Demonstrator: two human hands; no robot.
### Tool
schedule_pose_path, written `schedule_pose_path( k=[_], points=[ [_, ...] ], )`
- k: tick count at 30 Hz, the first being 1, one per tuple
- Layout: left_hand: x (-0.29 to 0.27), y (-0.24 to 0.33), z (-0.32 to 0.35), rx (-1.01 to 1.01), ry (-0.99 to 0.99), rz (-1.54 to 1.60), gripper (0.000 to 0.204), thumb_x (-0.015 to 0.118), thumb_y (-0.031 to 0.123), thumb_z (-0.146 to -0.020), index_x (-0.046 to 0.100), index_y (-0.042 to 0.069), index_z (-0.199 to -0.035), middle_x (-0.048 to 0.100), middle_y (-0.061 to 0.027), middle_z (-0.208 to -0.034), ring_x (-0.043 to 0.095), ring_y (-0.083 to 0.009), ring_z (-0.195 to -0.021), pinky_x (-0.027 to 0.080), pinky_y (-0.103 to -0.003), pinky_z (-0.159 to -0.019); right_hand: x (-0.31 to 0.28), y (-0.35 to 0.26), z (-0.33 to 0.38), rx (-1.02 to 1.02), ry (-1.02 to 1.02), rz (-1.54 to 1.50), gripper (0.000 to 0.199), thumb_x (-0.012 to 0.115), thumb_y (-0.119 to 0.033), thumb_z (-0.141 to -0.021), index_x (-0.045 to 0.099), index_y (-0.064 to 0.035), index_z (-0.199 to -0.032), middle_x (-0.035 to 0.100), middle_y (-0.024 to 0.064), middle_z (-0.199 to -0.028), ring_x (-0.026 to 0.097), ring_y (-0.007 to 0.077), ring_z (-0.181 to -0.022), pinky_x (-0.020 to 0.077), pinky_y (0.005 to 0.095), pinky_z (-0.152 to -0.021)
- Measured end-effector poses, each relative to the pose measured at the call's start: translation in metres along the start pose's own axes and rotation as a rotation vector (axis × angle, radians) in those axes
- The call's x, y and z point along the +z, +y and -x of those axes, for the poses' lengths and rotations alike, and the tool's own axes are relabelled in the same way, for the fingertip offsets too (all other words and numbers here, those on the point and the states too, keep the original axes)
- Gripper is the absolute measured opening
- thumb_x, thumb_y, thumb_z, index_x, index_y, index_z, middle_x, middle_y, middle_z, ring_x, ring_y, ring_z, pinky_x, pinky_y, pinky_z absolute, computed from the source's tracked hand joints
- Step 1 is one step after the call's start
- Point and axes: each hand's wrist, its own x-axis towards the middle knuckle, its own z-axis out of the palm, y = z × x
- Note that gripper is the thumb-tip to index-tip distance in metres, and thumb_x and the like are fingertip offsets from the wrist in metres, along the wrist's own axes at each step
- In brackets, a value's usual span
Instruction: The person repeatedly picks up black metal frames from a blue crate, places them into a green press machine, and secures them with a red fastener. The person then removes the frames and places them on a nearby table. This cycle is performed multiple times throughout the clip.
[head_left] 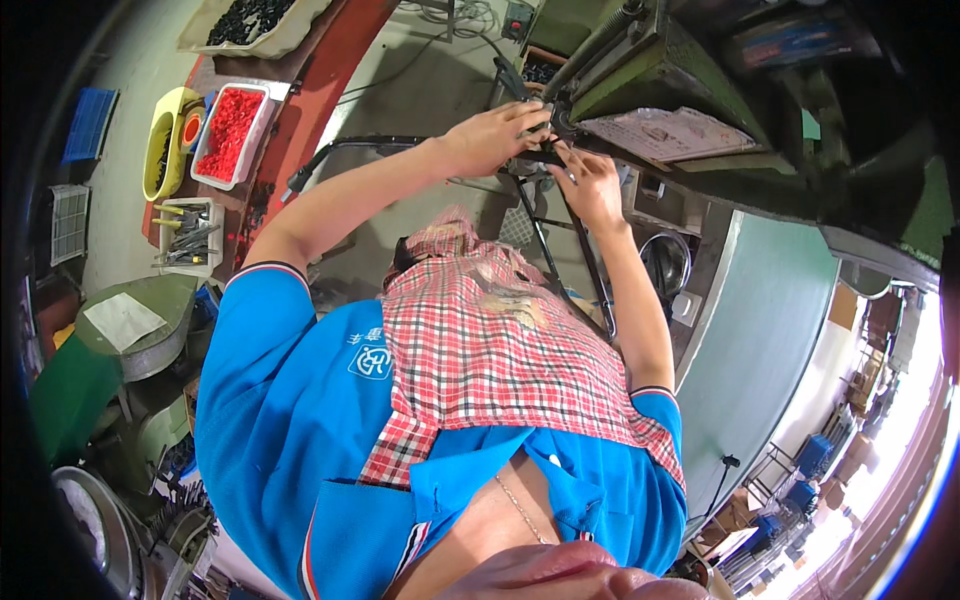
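A black tubular metal frame lies across in front of me, its bent tube running left to a dark grip-like end and other tubes slanting down past my apron. My left hand is closed at the frame's far joint, right beside the tooling of a green machine. Just to its right, my right hand has its fingertips and thumb closed on the same joint. Whatever small part may sit between the fingertips is too small to tell.
On the red-edged bench to the left stand a white bin of red parts, a yellow container and a tool tray. A tray of black parts sits farther back. A grey-green panel stands right; a green stool-like drum left.
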Motion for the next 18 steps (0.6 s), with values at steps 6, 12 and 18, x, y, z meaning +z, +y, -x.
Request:
schedule_pose_path(
  k=[6,12,18],
  points=[
    [-0.021,-0.009,-0.012,0.095,-0.05,0.023,0.06,0.06,-0.002,-0.071,0.055,0.004,-0.13,0.043,-0.0182,-0.139,0.036,-0.0333,-0.136,0.031,-0.04,-0.114,-0.013,0.001,-0.015,0.07,-0.037,-0.1,0.025,0.072,-0.016,-0.083,0.071,-0.0022,-0.103,0.072,0.0125,-0.097,0.069,0.0318,-0.086,0.054,0.0369,-0.072],
    [-0.019,-0.019,-0.019,0.184,0.02,0.251,0.066,0.056,-0.009,-0.064,0.06,0.007,-0.128,0.055,-0.0191,-0.13,0.037,-0.0381,-0.134,0.031,-0.044,-0.114,-0.021,0.004,-0.024,0.27,-0.104,-0.503,0.025,0.069,-0.014,-0.086,0.069,-0.0025,-0.109,0.071,0.0163,-0.094,0.068,0.0336,-0.085,0.0529,0.0364,-0.073],
    [-0.02,-0.041,-0.022,0.194,-0.093,0.451,0.076,0.055,-0.009,-0.063,0.057,0.015,-0.135,0.054,-0.0221,-0.13,0.048,-0.0397,-0.12,0.042,-0.044,-0.102,-0.033,0.003,-0.04,0.156,-0.298,-0.165,0.033,0.069,-0.018,-0.087,0.064,-0.0061,-0.117,0.068,0.0152,-0.102,0.064,0.0326,-0.091,0.0498,0.0399,-0.079]
  ],
)
